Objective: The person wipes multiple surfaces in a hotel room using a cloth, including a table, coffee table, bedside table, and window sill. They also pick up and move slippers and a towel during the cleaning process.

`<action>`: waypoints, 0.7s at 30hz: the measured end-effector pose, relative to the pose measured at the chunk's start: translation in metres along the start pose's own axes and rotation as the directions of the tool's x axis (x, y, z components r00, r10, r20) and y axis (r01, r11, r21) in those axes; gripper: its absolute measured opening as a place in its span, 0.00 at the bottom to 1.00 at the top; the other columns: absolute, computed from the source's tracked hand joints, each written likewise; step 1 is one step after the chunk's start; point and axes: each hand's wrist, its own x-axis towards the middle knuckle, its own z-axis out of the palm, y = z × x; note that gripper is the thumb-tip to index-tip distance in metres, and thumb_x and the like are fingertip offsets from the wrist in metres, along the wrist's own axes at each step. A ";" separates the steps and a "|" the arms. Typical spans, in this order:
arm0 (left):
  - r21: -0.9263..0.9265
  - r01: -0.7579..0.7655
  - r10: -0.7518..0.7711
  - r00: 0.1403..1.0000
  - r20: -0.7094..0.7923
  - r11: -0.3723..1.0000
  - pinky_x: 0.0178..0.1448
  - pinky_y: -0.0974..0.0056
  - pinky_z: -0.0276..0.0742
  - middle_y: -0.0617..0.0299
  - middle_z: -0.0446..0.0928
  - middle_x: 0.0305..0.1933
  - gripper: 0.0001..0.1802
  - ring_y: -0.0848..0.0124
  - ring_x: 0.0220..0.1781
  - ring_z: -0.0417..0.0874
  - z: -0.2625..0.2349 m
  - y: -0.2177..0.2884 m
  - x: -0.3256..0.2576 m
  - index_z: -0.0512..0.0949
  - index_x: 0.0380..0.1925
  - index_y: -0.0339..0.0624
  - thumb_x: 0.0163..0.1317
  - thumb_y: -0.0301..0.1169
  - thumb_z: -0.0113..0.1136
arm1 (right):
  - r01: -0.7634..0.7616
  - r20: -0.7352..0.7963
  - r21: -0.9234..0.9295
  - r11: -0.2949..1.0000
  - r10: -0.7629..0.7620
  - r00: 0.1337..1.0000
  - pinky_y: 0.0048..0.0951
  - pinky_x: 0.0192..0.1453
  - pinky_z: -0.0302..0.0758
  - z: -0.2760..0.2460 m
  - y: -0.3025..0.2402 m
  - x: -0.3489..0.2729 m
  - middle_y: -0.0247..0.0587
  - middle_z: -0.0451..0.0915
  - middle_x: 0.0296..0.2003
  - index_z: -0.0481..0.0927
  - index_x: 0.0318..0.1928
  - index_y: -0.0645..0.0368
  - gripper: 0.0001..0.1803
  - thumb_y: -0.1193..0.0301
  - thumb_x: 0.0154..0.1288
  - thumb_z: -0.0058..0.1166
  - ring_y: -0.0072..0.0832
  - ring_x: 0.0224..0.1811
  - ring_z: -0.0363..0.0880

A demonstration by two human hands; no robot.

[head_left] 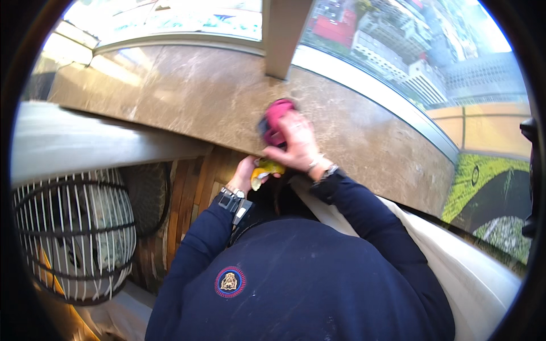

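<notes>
My right hand (298,142) reaches over the front edge of the brown stone sill (187,94). Its fingers lie over a pink and dark grey thing (278,113), rounded in outline, which rests on or just above the stone; blur hides its kind. Close below, at the sill's edge, my left hand (244,173) is closed around a small yellow and white thing (266,169) that looks crumpled. The right wrist partly overlaps this yellow thing. A watch (232,196) sits on my left wrist.
Tall windows (398,57) rise behind the sill, split by a brown post (287,40). At the left stands a round chair of dark frame and white cords (77,233), beside wooden floorboards (193,187). White fabric (455,273) hangs at the right.
</notes>
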 end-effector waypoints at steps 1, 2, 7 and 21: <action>0.011 0.019 -0.018 0.998 -0.054 1.000 0.29 0.65 0.83 0.44 0.81 0.41 0.29 0.55 0.34 0.86 0.002 -0.002 0.000 0.70 0.55 0.32 0.71 0.46 0.32 | 0.071 0.098 0.007 0.997 -0.072 0.993 0.48 0.65 0.62 0.009 -0.008 0.000 0.54 0.72 0.54 0.73 0.53 0.60 0.38 0.50 0.46 0.66 0.52 0.62 0.67; 0.038 -0.050 0.049 0.998 0.045 0.998 0.33 0.62 0.85 0.45 0.81 0.43 0.29 0.56 0.35 0.86 0.001 -0.001 -0.001 0.70 0.54 0.30 0.71 0.46 0.33 | 0.083 0.215 0.036 0.996 -0.088 0.973 0.47 0.65 0.62 0.016 -0.010 0.003 0.52 0.72 0.55 0.73 0.53 0.59 0.34 0.52 0.50 0.65 0.49 0.62 0.67; -0.012 0.059 -0.060 0.997 -0.049 0.998 0.19 0.68 0.77 0.38 0.80 0.45 0.29 0.52 0.33 0.86 -0.001 0.000 -0.011 0.70 0.52 0.25 0.71 0.43 0.33 | 0.088 0.034 -0.024 0.996 -0.087 0.996 0.44 0.61 0.66 -0.008 0.062 0.011 0.46 0.77 0.49 0.76 0.46 0.54 0.21 0.63 0.51 0.63 0.43 0.55 0.73; 0.055 0.186 -0.181 0.980 -0.086 0.981 0.14 0.66 0.72 0.45 0.81 0.37 0.22 0.51 0.27 0.84 -0.038 -0.023 -0.024 0.75 0.41 0.32 0.68 0.42 0.40 | -0.917 -0.699 -0.258 0.305 0.596 0.395 0.52 0.64 0.62 -0.167 0.137 -0.279 0.57 0.72 0.58 0.72 0.54 0.62 0.25 0.57 0.64 0.50 0.53 0.63 0.66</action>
